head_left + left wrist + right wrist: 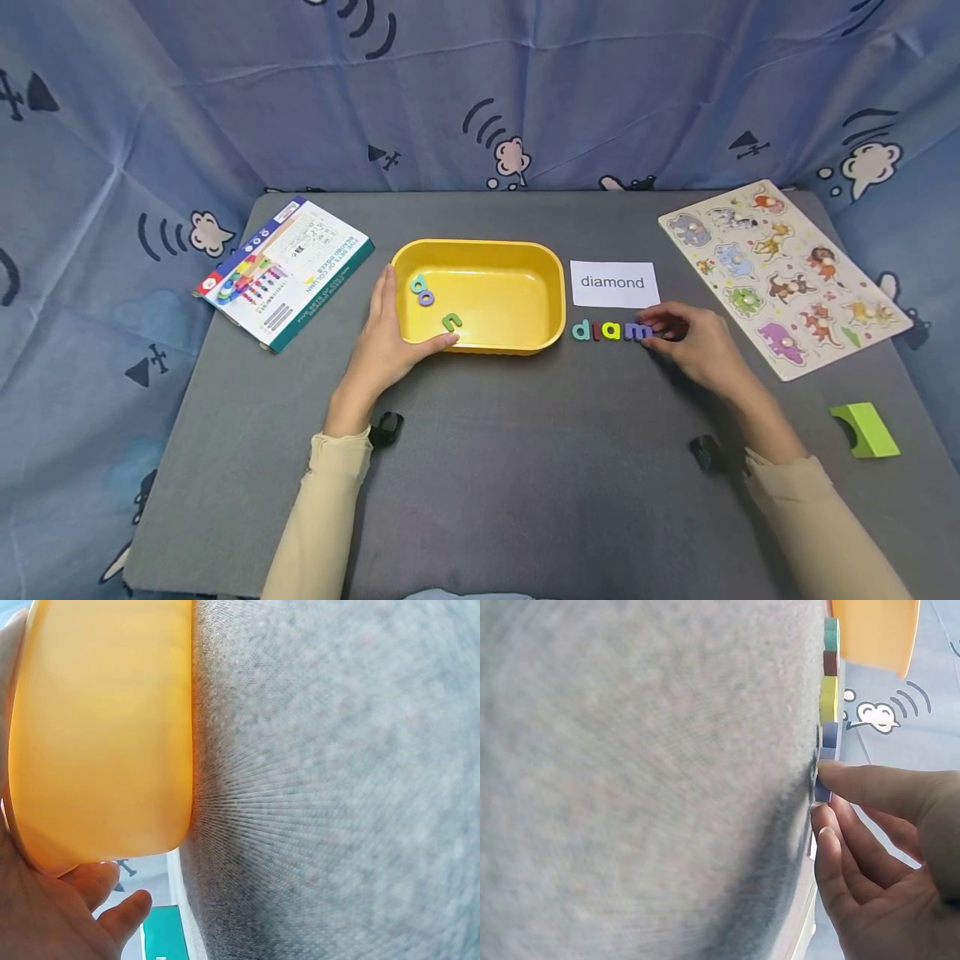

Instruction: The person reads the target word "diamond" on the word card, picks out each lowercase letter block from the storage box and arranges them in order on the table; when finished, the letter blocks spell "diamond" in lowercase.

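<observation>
A person's left hand (385, 343) grips the yellow tray (506, 300) at centre frame; right of centre, the right hand (703, 346) has fingers pinching the purple letter m (636, 332) below a "diamond" card (613, 296).

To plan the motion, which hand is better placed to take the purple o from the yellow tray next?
Probably the left hand: it grips the tray near the purple o, though it must let go. The right hand is farther, pinching the purple m.

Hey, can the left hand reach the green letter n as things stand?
Probably yes: the left hand holds the yellow tray, its thumb close to the green letter n, which lies uncovered.
</observation>
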The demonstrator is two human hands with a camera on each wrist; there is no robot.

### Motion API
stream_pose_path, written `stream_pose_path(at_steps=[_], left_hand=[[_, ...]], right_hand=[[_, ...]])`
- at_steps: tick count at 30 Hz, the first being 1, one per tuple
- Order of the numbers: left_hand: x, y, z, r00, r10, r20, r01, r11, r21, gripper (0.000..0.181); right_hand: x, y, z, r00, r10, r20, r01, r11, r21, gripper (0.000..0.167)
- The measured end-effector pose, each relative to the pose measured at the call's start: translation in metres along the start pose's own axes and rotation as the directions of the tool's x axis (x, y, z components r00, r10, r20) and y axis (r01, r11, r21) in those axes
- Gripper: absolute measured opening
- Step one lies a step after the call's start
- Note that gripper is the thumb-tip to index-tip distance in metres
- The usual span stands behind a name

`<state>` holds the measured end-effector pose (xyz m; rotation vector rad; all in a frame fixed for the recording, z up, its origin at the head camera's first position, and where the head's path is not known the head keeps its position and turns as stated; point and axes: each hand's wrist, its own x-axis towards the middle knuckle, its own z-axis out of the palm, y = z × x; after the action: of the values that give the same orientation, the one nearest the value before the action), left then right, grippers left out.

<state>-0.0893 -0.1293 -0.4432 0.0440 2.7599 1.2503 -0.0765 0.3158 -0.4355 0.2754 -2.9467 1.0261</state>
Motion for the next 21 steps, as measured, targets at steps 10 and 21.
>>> stream_pose_path(at_steps=[10,21], left_hand=[[-0.0001,-0.0006,0.0005,1.000,0.009,-0.009,-0.009,1.000,-0.009,0.141],[-0.0003,-0.0012,0.0011,1.000,0.009,-0.009,-0.009,1.000,-0.007,0.141]], right_hand=[[0.0011,0.0010,0.0028,1.000,0.018,0.002,-0.018,1.000,-0.008,0.033],[-0.0004,0.0006,0.0043,1.000,0.012,0.001,-0.012,1.000,0.002,0.035]])
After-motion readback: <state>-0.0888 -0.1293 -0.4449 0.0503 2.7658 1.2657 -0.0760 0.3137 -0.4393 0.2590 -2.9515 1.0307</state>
